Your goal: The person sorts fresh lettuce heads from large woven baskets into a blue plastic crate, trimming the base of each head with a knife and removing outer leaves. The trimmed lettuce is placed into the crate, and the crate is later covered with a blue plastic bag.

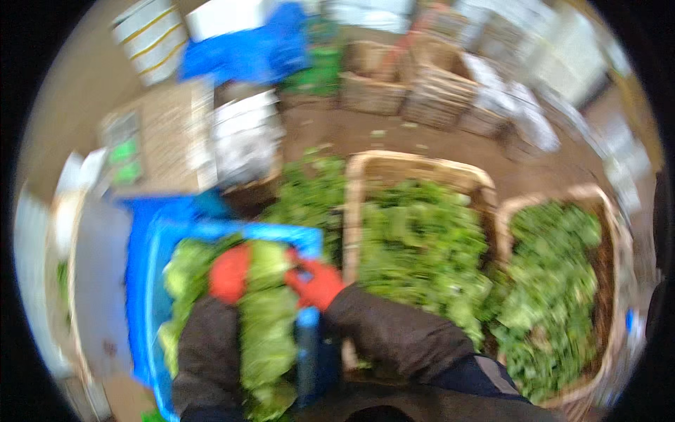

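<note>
Both of my hands wear red gloves and are over a blue plastic crate [269, 230] filled with pale green leafy heads that look like lettuce [269, 322]. My left hand [230, 274] presses in among the heads, and its fingertips are lost in the blur. On the crate's right side, my right hand [319, 282] has its thumb and fingers bent toward the leaves. A small patch of blue shows between those fingers; whether it is the crate rim or a held thing is unclear. Motion blur softens the whole view.
To the right stand a wicker basket [352, 211] of green leaves and another basket [614, 253] with darker leaves. Loose greens [311, 184] lie behind the crate. Stacked baskets [440, 84], a green crate [319, 68], blue sheeting [242, 55] and white boxes [150, 42] line the back.
</note>
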`<control>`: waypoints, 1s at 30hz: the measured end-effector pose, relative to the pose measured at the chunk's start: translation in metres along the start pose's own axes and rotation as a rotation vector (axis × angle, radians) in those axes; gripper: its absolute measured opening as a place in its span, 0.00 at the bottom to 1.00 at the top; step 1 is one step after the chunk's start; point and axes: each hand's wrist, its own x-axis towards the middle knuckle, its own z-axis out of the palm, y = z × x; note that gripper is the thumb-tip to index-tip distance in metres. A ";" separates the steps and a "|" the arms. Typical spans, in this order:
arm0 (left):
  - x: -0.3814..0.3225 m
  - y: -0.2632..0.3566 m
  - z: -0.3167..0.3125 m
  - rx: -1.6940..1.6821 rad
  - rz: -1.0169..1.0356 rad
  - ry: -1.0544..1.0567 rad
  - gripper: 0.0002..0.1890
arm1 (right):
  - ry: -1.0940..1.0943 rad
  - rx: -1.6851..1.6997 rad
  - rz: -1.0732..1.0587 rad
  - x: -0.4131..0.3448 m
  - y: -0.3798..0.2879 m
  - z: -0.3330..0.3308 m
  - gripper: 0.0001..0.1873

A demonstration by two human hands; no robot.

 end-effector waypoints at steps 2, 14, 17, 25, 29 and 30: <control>0.009 -0.002 -0.012 0.036 -0.045 -0.050 0.17 | -0.128 -0.083 0.078 -0.022 0.016 -0.012 0.35; -0.014 0.235 0.043 0.365 0.278 0.123 0.19 | 1.428 -0.948 -0.370 -0.402 -0.006 -0.485 0.27; -0.058 0.295 0.093 0.158 0.266 0.010 0.19 | 1.662 -0.955 -0.210 -0.445 -0.007 -0.627 0.29; -0.084 0.396 0.140 -0.243 -0.249 -0.190 0.21 | 1.330 -1.021 -0.842 -0.411 -0.003 -0.535 0.23; -0.021 0.454 0.122 -0.008 0.303 -0.154 0.45 | 0.825 -1.590 -1.028 -0.427 0.000 -0.406 0.16; -0.018 0.464 0.122 -0.031 0.357 -0.158 0.54 | 0.579 -1.364 -1.033 -0.426 0.005 -0.377 0.17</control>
